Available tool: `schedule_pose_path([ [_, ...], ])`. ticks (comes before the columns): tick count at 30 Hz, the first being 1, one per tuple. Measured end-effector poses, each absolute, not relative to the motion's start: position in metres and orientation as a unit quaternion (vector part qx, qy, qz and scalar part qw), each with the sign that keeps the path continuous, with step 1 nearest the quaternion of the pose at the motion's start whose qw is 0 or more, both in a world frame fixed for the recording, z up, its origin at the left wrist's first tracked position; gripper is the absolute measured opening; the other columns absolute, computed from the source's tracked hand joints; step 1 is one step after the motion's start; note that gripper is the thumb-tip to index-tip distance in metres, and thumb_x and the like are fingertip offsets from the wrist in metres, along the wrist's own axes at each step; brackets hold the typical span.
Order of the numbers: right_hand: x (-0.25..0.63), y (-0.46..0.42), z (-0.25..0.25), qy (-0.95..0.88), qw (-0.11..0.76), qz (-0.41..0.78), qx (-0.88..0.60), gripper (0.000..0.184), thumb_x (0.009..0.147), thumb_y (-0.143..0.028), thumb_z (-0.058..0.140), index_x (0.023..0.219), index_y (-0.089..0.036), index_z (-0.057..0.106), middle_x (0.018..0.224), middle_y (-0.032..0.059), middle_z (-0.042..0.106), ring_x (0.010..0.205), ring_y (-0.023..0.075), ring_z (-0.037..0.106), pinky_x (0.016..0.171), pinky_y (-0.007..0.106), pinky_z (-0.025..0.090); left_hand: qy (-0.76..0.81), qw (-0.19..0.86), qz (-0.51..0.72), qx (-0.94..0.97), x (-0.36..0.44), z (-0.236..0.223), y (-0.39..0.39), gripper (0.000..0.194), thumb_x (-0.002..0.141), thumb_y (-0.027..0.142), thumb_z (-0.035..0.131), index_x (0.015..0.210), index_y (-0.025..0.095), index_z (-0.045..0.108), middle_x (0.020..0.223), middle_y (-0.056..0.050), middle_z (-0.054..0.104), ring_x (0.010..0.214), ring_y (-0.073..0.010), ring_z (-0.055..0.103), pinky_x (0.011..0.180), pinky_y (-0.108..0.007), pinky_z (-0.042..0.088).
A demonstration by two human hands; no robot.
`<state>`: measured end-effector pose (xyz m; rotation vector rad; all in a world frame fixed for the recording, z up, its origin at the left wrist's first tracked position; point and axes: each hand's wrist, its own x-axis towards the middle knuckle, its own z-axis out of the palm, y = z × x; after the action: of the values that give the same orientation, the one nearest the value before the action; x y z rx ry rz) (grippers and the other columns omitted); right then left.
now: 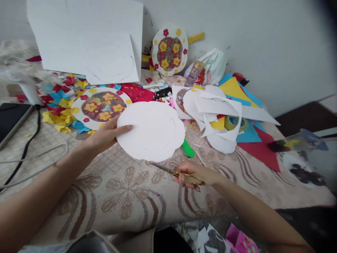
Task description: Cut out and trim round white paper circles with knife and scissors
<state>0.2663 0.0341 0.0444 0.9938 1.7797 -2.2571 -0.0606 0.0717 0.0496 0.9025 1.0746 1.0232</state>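
Note:
My left hand (112, 133) pinches the left edge of a white paper cutout (151, 130) with a scalloped outline, its thumb lying on top. Faint pencil-like curves show on the paper. In my right hand (192, 174) is a pair of gold-handled scissors (172, 172). Their blades point left, with the tip at the lower edge of the cutout; whether they touch it I cannot tell. Just behind the cutout lies a decorated round frame (101, 107) with yellow and red paper flowers. A green object (187, 148) rests by the cutout's right edge.
Folded paper flowers (63, 112) pile up at left, near a glue gun (28, 89) and its cable. White paper scraps (216, 109) and coloured sheets (259, 147) cover the right. A second decorated frame (170, 51) leans on the wall beside large white boards (86, 31).

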Motion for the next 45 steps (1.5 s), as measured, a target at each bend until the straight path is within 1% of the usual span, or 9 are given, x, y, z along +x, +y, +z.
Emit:
schedule_pose_path([
  [3,0.266,0.033,0.048,0.601,0.052,-0.722,0.339,0.063,0.077,-0.079,0.060,0.075,-0.016,0.054,0.048,-0.0094,0.044,0.034,0.0034,0.037,0.032,0.015,0.036,0.474,0.646,0.448,0.397,-0.060,0.049,0.072,0.063,0.073,0.032,0.087,0.130,0.015,0.065,0.100,-0.010,0.081,0.086,-0.0273,0.076,0.070,-0.025,0.063],
  [9,0.264,0.035,0.047,0.655,0.075,-0.675,0.332,0.062,0.080,-0.079,0.056,0.072,-0.018,0.053,0.048,-0.0088,0.043,0.035,0.0064,0.042,0.034,0.017,0.033,0.479,0.645,0.445,0.395,-0.060,0.049,0.072,0.065,0.072,0.034,0.087,0.131,0.015,0.065,0.097,-0.010,0.081,0.102,-0.0338,0.074,0.074,-0.028,0.064],
  [14,0.260,0.036,0.044,0.762,0.053,-0.584,0.275,0.065,0.081,-0.080,0.054,0.066,-0.017,0.051,0.054,-0.0054,0.043,0.048,0.0081,0.041,0.045,0.020,0.028,0.482,0.641,0.449,0.394,-0.061,0.051,0.072,0.065,0.073,0.034,0.086,0.132,0.014,0.064,0.097,-0.010,0.081,0.102,-0.0333,0.074,0.076,-0.028,0.063],
  [19,0.258,0.033,0.050,0.810,0.041,-0.520,0.266,0.066,0.087,-0.082,0.040,0.071,-0.019,0.046,0.063,-0.0029,0.046,0.057,0.0097,0.037,0.054,0.024,0.029,0.482,0.640,0.450,0.394,-0.061,0.053,0.072,0.066,0.071,0.033,0.087,0.131,0.015,0.065,0.097,-0.010,0.081,0.105,-0.0348,0.072,0.077,-0.029,0.063],
  [24,0.257,0.035,0.051,0.821,0.022,-0.499,0.275,0.073,0.085,-0.089,0.025,0.067,-0.020,0.040,0.061,-0.0053,0.036,0.055,0.0094,0.033,0.053,0.024,0.025,0.487,0.638,0.449,0.394,-0.062,0.052,0.071,0.061,0.073,0.033,0.085,0.128,0.014,0.066,0.098,-0.010,0.081,0.103,-0.0339,0.073,0.076,-0.028,0.063],
  [28,0.254,0.036,0.051,0.813,0.017,-0.509,0.281,0.074,0.084,-0.089,0.029,0.066,-0.019,0.045,0.058,-0.0053,0.037,0.055,0.0095,0.034,0.053,0.024,0.024,0.490,0.637,0.449,0.390,-0.062,0.051,0.071,0.063,0.073,0.034,0.085,0.129,0.014,0.065,0.105,-0.012,0.079,0.104,-0.0346,0.072,0.072,-0.027,0.064],
  [33,0.252,0.035,0.054,0.813,0.008,-0.501,0.298,0.075,0.084,-0.089,0.031,0.064,-0.018,0.049,0.054,-0.0048,0.040,0.051,0.0102,0.037,0.052,0.024,0.024,0.493,0.637,0.448,0.388,-0.062,0.049,0.072,0.065,0.071,0.032,0.086,0.130,0.016,0.064,0.116,-0.015,0.076,0.112,-0.0374,0.069,0.075,-0.029,0.064],
  [39,0.251,0.032,0.059,0.828,0.017,-0.469,0.306,0.080,0.080,-0.092,0.026,0.064,-0.018,0.051,0.056,-0.0001,0.052,0.052,0.0115,0.041,0.055,0.025,0.027,0.498,0.627,0.445,0.400,-0.062,0.047,0.073,0.066,0.072,0.032,0.084,0.133,0.016,0.062,0.110,-0.017,0.077,0.115,-0.0391,0.068,0.084,-0.038,0.063],
  [45,0.251,0.031,0.057,0.826,0.001,-0.464,0.321,0.077,0.082,-0.091,0.029,0.064,-0.019,0.050,0.054,-0.0024,0.046,0.051,0.0111,0.042,0.053,0.025,0.027,0.503,0.630,0.442,0.393,-0.061,0.047,0.073,0.070,0.070,0.032,0.085,0.134,0.017,0.061,0.109,-0.016,0.077,0.112,-0.0379,0.069,0.081,-0.035,0.064],
])
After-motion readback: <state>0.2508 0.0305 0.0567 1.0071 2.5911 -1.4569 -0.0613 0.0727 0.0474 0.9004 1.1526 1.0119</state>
